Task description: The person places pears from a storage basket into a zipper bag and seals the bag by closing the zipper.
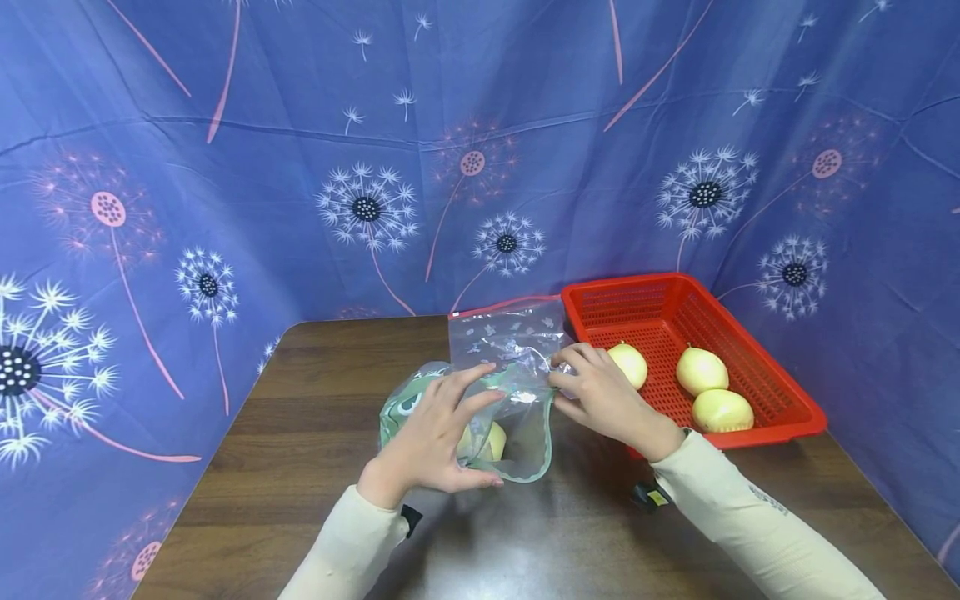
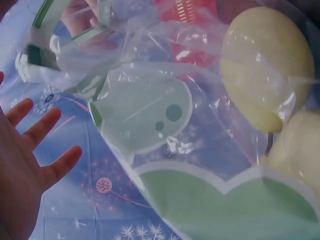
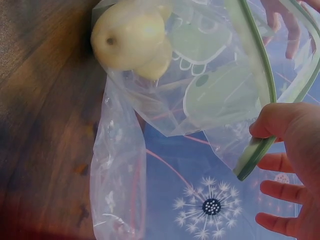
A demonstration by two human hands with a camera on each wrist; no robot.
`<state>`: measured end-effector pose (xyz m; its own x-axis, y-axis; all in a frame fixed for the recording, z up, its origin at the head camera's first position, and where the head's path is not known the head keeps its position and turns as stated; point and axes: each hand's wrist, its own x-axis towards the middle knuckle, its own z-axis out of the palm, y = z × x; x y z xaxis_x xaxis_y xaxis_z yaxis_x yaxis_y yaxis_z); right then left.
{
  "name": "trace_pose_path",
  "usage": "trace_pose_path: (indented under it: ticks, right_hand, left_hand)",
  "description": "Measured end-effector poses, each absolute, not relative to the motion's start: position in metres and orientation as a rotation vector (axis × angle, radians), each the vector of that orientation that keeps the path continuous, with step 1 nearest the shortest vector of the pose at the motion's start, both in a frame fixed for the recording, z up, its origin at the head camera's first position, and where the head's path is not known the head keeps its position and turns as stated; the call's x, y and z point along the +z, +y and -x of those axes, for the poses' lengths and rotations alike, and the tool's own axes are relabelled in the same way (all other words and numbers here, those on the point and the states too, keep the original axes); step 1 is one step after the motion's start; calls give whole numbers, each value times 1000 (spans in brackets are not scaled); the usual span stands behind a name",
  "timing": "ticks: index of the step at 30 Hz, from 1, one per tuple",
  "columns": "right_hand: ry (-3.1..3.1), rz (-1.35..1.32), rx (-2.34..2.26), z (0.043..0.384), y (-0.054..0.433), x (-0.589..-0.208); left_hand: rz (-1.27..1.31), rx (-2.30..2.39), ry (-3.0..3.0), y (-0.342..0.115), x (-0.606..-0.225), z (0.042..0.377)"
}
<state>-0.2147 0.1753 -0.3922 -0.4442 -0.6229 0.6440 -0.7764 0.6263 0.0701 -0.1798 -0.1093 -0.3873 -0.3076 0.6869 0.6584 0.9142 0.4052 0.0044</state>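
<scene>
A clear zip bag with green edging and a green printed figure stands on the table, holding yellow pears that show through the plastic. My right hand pinches one end of its green zip edge between thumb and forefinger, while the other fingers stay spread. On the bag's other side is my left hand, fingers spread and apart from one another. In the left wrist view, the left hand shows a gap between its fingertips and the plastic. The bag's mouth is partly parted.
Behind the green bag lies another clear bag with a red zip. At the right, a red plastic basket holds three pears. The brown wooden table meets a blue dandelion-print cloth at its back and sides.
</scene>
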Motion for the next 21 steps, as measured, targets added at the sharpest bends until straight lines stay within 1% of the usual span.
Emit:
trace_pose_path:
  ticks: [6,21]
  right_hand:
    - [-2228,-1077,329,216,179,-392]
    - [-2249,-1056,360,218,183,-397]
  left_hand:
    - [1309,-395,-2082,-115,-389,180]
    - [1351,-312,-1992,-120,-404,183]
